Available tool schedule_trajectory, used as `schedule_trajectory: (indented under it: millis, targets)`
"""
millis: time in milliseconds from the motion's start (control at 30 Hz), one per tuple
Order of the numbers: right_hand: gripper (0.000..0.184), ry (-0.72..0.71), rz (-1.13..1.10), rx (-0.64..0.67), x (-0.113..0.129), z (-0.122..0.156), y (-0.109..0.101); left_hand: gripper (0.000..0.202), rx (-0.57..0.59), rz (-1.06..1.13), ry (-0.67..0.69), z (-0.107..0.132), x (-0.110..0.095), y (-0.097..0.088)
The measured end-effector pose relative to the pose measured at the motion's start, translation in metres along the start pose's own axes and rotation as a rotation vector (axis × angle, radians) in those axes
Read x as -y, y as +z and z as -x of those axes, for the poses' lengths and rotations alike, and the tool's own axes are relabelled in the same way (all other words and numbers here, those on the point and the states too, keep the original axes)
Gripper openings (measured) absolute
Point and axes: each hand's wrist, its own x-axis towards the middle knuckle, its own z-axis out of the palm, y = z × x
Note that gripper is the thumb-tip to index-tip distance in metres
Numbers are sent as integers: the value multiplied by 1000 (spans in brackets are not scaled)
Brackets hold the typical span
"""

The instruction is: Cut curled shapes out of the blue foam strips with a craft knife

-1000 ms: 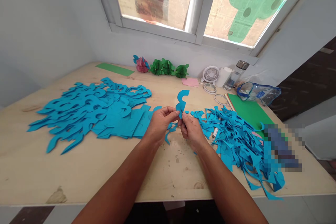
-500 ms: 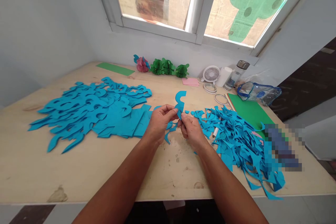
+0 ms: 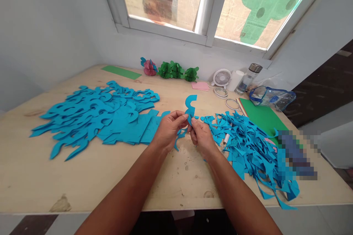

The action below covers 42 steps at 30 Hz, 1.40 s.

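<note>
Both my hands meet over the middle of the wooden table point(image 3: 82, 176). My left hand point(image 3: 168, 129) and my right hand point(image 3: 201, 136) each pinch the lower end of a curved blue paper cutout point(image 3: 190, 105), which stands upright between the fingertips. A thin blue strip point(image 3: 178, 137) hangs below my hands. To the left lies a spread pile of blue cutouts point(image 3: 91, 115). On the right is a heap of blue paper scraps point(image 3: 248, 147), with a small white tube point(image 3: 226, 138) lying in it.
Along the back wall stand pink and green paper decorations point(image 3: 171, 69), a small white fan point(image 3: 222, 78), a bottle point(image 3: 246, 78), tape rolls point(image 3: 220, 91) and a clear pouch point(image 3: 271, 97). Green sheets point(image 3: 260, 115) lie at the right, a green strip point(image 3: 120, 72) at the back left.
The blue cutout has shifted slightly between my fingertips; my hands stay in the same place.
</note>
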Motion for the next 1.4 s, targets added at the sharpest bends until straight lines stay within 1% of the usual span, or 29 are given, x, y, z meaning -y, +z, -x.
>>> schedule_trajectory:
  millis: [200,333,400,533,600,733,833,933,1067,1400]
  targets:
    - [48,11,-3,5,4,2,1,20,73,101,-87,-2,0,-5]
    - [48,26,-9,48,8,4,1,15,139,134,-147,-4,-1,-10]
    - [47,27,-14,63,10,5,0,13,149,136,-162,-5,-2,-12]
    - [47,42,-18,105,11,6,-1,13,133,141,-164,-4,-5,-13]
    - [48,43,-2,106,11,5,-1,14,122,139,-159,-4,-6,-14]
    - [50,-22,80,41,7,4,0,13,90,137,-165,-4,-5,-13]
    - [51,-107,151,-11,3,2,0,11,96,130,-169,-4,-3,-11]
    - [51,-147,189,-38,0,0,-2,12,90,113,-162,-2,-2,-8]
    - [49,-142,177,-25,0,0,-4,15,59,87,-136,-1,-1,-4]
    - [51,-129,163,-46,0,0,-3,18,-19,71,-90,0,4,2]
